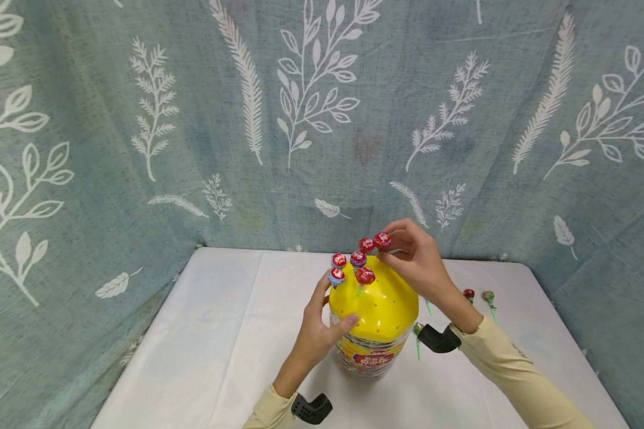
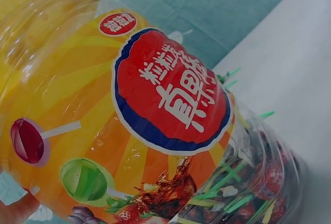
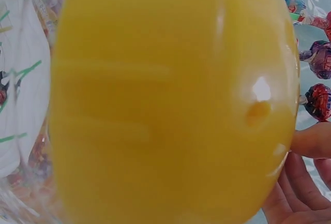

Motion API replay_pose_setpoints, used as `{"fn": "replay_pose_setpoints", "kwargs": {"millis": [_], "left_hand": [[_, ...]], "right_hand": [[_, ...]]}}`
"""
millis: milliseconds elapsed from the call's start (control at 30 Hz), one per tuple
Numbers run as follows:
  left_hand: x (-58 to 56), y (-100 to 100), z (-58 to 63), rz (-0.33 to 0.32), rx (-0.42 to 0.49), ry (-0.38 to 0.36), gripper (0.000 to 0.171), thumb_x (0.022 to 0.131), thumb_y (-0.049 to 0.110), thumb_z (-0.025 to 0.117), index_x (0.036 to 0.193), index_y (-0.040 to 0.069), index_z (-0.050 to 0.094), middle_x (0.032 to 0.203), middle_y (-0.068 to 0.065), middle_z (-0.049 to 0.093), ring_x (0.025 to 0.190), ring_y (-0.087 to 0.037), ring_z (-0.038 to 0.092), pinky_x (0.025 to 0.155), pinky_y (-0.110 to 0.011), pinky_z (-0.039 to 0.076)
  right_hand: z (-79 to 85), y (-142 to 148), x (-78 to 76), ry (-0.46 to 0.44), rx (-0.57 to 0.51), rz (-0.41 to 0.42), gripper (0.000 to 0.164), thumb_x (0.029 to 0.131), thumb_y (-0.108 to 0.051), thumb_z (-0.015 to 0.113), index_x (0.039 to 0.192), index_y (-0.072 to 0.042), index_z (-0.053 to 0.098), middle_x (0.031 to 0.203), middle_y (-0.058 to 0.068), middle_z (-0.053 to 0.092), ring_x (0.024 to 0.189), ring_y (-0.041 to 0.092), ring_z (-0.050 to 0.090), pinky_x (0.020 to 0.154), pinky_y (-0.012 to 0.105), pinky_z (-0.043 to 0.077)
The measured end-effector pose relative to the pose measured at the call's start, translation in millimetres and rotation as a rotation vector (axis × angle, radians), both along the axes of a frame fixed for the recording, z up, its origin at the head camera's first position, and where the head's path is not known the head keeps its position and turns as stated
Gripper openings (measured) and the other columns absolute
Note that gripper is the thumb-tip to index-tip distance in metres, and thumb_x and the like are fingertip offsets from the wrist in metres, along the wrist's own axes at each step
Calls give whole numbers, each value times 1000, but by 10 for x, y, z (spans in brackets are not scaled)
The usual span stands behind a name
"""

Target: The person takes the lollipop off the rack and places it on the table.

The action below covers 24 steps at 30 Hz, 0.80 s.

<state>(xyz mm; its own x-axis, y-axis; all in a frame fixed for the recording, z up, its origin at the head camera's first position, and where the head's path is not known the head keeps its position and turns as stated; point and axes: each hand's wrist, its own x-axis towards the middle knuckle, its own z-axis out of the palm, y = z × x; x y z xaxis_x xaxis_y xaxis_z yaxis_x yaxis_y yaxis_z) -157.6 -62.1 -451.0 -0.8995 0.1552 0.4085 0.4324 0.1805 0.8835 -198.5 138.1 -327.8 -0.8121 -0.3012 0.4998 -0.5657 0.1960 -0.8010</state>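
A big clear jar (image 1: pixel 372 360) with a domed yellow lid (image 1: pixel 389 304) stands on the table, its printed label (image 2: pixel 170 89) filling the left wrist view. My left hand (image 1: pixel 319 328) steadies the jar at the lid's left, thumb on the lid and fingers round the far side. Several wrapped lollipops (image 1: pixel 365 276) stick up from small holes in the lid. At the lid's far edge my right hand (image 1: pixel 415 256) pinches a red-wrapped lollipop (image 1: pixel 383 241) close to the other heads. In the right wrist view the lid (image 3: pixel 170 105) hides most of the fingers (image 3: pixel 310 141).
Loose lollipops lie on the white table (image 1: pixel 204 345) right of the jar, among them a dark red one (image 1: pixel 469 294) and a greenish one (image 1: pixel 488 297). More lollipops with green sticks (image 2: pixel 243 200) show inside the jar. A leaf-patterned curtain (image 1: pixel 322 196) hangs behind.
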Motion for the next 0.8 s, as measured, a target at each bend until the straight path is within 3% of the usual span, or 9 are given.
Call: {"fn": "replay_pose_setpoints", "kwargs": {"millis": [133,400,800], "left_hand": [[1,2,-4,-5,8,9,77,83,40,65,148,31,25,148,9,34,132,-15,34,102,-55,31],[2,9,-13,-8,20,17,77,82,40,65,148,31,25,147,8,35,133,-16,33,102,-57,30],[9,15,-11,4,21,14,76,83,43,64,148,32,25,148,8,33,135,-17,31,103,-55,31]], "right_hand": [[87,-16,76,23,-22,-3,33,81,15,63,111,7,50,97,23,64,84,36,64,74,30,56],[6,68,-31,119,-68,-13,37,82,12,64,115,4,50,97,20,63,84,24,64,74,27,55],[64,197,96,121,-61,-79,38,81,9,67,115,0,53,97,13,64,83,20,64,74,26,55]]}}
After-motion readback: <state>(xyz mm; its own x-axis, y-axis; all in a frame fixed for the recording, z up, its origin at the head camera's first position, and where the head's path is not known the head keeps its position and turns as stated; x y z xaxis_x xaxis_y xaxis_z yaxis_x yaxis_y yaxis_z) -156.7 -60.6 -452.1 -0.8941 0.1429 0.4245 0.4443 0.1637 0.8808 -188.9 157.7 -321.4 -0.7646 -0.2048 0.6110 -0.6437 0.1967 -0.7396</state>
